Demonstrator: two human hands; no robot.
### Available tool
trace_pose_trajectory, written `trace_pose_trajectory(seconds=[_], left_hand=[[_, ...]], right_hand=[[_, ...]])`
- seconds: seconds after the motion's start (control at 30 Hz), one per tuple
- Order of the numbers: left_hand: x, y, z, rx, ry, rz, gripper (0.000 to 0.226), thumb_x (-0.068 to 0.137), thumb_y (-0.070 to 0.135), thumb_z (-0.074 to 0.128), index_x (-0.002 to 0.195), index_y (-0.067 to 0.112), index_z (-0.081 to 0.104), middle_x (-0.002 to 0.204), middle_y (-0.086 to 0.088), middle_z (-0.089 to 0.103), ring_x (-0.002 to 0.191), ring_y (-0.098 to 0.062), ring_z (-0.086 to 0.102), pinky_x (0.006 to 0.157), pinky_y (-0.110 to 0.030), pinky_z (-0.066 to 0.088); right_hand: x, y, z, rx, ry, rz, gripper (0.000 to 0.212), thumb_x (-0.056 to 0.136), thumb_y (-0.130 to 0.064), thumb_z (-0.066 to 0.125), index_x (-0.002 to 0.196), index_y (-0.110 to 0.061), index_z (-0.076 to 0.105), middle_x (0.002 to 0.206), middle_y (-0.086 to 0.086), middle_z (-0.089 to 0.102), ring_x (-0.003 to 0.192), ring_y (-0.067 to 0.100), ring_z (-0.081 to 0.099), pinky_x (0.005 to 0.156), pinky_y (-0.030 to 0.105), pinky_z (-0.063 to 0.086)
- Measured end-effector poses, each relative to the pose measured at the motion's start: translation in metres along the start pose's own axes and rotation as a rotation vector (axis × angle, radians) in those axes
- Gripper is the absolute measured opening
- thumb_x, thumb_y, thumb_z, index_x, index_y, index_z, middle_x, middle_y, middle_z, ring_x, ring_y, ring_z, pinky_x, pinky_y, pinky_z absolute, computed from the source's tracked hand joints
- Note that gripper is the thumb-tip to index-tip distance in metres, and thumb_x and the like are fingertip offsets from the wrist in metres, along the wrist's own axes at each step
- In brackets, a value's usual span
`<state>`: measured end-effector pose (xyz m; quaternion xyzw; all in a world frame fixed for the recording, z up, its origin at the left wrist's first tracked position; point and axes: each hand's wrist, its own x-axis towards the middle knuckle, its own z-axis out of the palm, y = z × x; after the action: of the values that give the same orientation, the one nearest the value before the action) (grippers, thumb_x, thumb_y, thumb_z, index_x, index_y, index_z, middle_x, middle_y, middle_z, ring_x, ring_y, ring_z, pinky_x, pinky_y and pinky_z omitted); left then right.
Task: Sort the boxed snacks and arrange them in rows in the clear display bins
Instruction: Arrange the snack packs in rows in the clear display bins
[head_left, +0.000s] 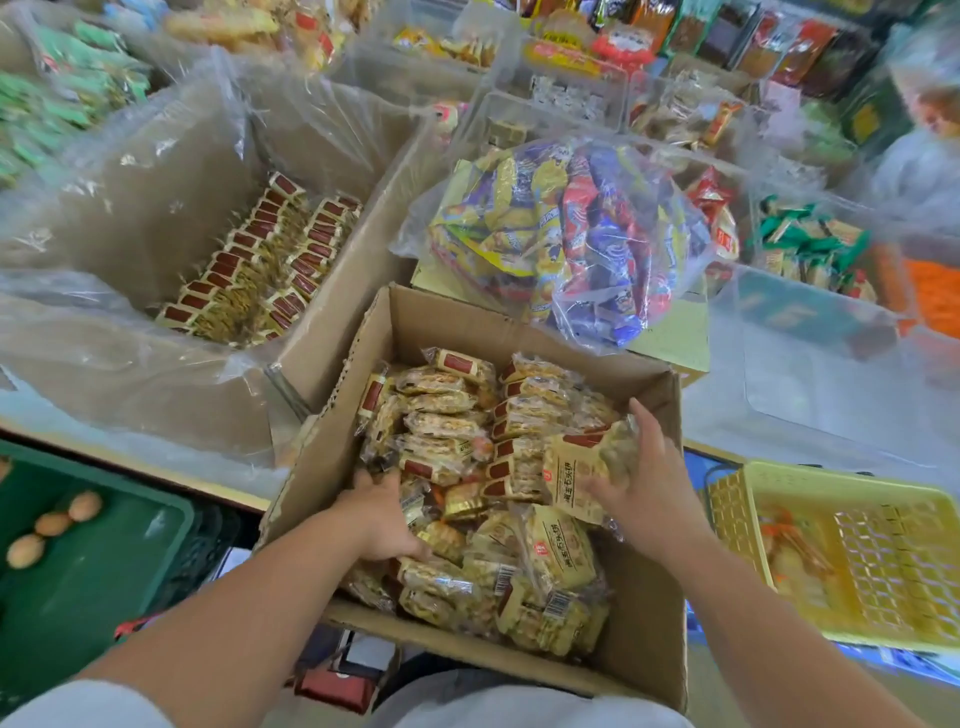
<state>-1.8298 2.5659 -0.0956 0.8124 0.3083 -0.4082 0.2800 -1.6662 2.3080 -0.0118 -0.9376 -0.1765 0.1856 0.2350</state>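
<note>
Head view: both arms reach down into an open cardboard box (647, 613) held close against the person's body and packed with loose packets (441, 431) of a golden snack with dark red labels. The right hand (641, 483) is clamped on one snack packet (584, 470), thumb over its far edge and fingers under its near side, and holds it just above the heap. The left hand (382, 519) lies palm down on the heap at the box's left wall. Its fingertips are buried among the wrappers, so it cannot be told whether it grips anything.

Beyond the left hand and to its left stands a lined carton (324, 338) with a plastic sheet inside, where matching packets (260, 249) already stand on edge in rows. Straight ahead of both hands, past the box's far wall, lies a clear bag of mixed snacks (571, 234). Beyond the right hand and to its right sits a clear bin (810, 374), its contents not readable. Right of that hand is a yellow basket (857, 545); left of the left hand, a green crate (104, 561) holds a few eggs (52, 525).

The step in hand appears to be gathering packets from the box, with many left unsorted. The next move likely calls for lifting the gripped packet clear of its neighbours, turning it label-side to match a row, and setting it upright in a bin. The slippery wrappers may slide, so a firm grip seems wise.
</note>
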Motion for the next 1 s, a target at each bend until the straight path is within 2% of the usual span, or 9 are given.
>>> trace_pose_trajectory(seconds=[0.17,0.27,0.37,0.57,0.67,0.73,0.83,0.93,1.0], left_hand=[[0.006,0.002,-0.003,0.088,0.088,-0.031,0.129,0.073,0.066,0.081,0.163,0.018,0.003,0.167,-0.018,0.013,0.149,-0.044,0.028,0.119,-0.047,0.034],[0.008,0.005,0.005,0.029,0.133,-0.020,0.114,0.083,0.041,0.080,0.163,0.015,0.003,0.166,-0.023,0.012,0.142,-0.040,0.043,0.113,-0.041,0.044],[0.004,0.006,0.000,0.047,0.133,-0.003,0.109,0.077,0.044,0.085,0.159,0.014,0.019,0.158,-0.020,0.029,0.134,-0.035,0.051,0.109,-0.037,0.047],[-0.032,0.011,-0.033,0.032,0.081,0.078,0.100,0.067,0.053,0.074,0.156,0.024,0.040,0.147,-0.001,0.056,0.127,-0.023,0.058,0.103,-0.033,0.051],[-0.064,0.007,-0.043,-0.057,0.117,0.150,0.091,0.057,0.057,0.073,0.143,0.034,0.053,0.119,0.011,0.067,0.102,-0.011,0.065,0.084,-0.027,0.054],[-0.086,0.004,-0.045,-0.175,0.163,0.208,0.088,0.051,0.060,0.069,0.136,0.040,0.056,0.107,0.020,0.067,0.092,-0.004,0.066,0.079,-0.025,0.056],[-0.112,0.005,-0.048,-0.437,0.167,0.274,0.098,0.052,0.052,0.075,0.146,0.043,0.047,0.118,0.017,0.070,0.100,-0.004,0.069,0.087,-0.030,0.059],[-0.130,0.018,-0.050,-0.653,0.022,0.397,0.097,0.052,0.046,0.084,0.141,0.047,0.046,0.121,0.018,0.070,0.107,-0.003,0.069,0.093,-0.032,0.057],[-0.135,0.032,-0.048,-0.758,-0.112,0.518,0.085,0.056,0.036,0.087,0.131,0.050,0.050,0.118,0.011,0.074,0.108,-0.010,0.071,0.092,-0.040,0.061]], right_hand=[[-0.020,-0.004,0.014,-0.291,0.171,-0.157,0.101,0.086,-0.044,0.073,0.159,-0.036,0.004,0.167,0.008,0.009,0.155,0.027,0.001,0.126,0.046,0.008],[-0.033,0.006,0.014,-0.399,0.105,-0.229,0.097,0.085,-0.054,0.069,0.157,-0.041,0.006,0.168,0.007,0.000,0.155,0.030,-0.005,0.125,0.046,0.002],[-0.045,0.015,0.014,-0.407,0.008,-0.228,0.089,0.088,-0.063,0.060,0.157,-0.046,0.006,0.168,-0.001,-0.008,0.154,0.025,-0.013,0.125,0.044,0.002],[-0.062,0.014,0.004,-0.225,0.114,-0.270,0.077,0.086,-0.052,0.070,0.152,-0.038,0.033,0.164,-0.004,0.017,0.153,0.023,0.009,0.122,0.046,0.021],[-0.064,0.002,0.000,-0.116,0.134,-0.328,0.068,0.086,-0.050,0.069,0.147,-0.034,0.043,0.156,-0.010,0.029,0.145,0.018,0.025,0.116,0.043,0.034],[-0.065,-0.012,-0.002,-0.032,0.067,-0.363,0.069,0.085,-0.058,0.064,0.147,-0.039,0.041,0.154,-0.017,0.031,0.144,0.012,0.029,0.115,0.041,0.037],[-0.064,-0.038,-0.001,0.041,-0.128,-0.462,0.085,0.079,-0.068,0.066,0.152,-0.052,0.024,0.157,-0.029,0.019,0.147,0.000,0.020,0.120,0.038,0.032],[-0.063,-0.063,0.001,0.059,-0.221,-0.579,0.107,0.071,-0.066,0.075,0.154,-0.055,0.008,0.162,-0.031,0.006,0.151,-0.001,0.010,0.120,0.031,0.021],[-0.059,-0.075,0.001,0.060,-0.217,-0.622,0.107,0.069,-0.059,0.078,0.154,-0.051,0.013,0.161,-0.027,0.018,0.150,-0.003,0.012,0.117,0.024,0.018]])
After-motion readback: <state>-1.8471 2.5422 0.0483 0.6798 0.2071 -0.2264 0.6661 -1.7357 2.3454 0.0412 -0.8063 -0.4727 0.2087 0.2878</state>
